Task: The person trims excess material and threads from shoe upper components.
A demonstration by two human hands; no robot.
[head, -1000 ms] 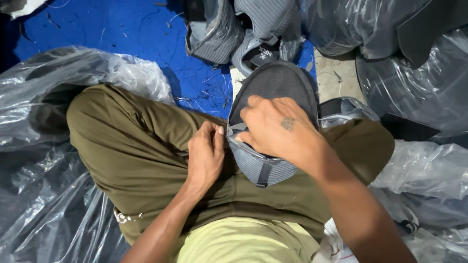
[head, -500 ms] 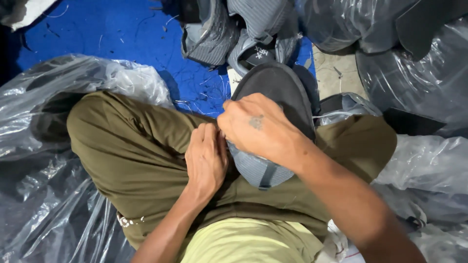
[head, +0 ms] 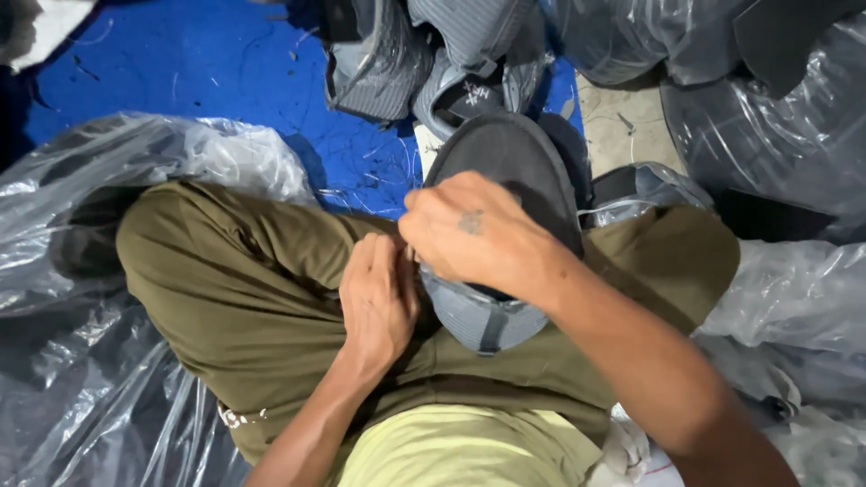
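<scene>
At the bottom centre of the frame is the yellow-green shirt [head: 469, 446] of the person, and above it the olive trousers [head: 234, 289] with the legs crossed. The left hand [head: 379, 302] lies on the lap in the middle of the frame, its fingers bent and pinching the left edge of the grey cap [head: 492, 316]. The right hand [head: 478, 234] comes from the lower right, lies over the top of the cap and grasps the same edge with its fingertips, so both hands meet there and touch each other. The cap rests on the lap just right of the centre; its striped grey crown points down to the person, and its dark brim [head: 510, 153] points to the upper part of the frame.

Clear plastic bags [head: 135, 162] lie at the left and at the right side of the legs. Beyond the knees there is a blue floor cover [head: 207, 72] with loose threads on it. At the upper centre lies a pile of more grey striped caps [head: 424, 54], and at the upper right are big plastic sacks [head: 776, 135] with dark things inside.
</scene>
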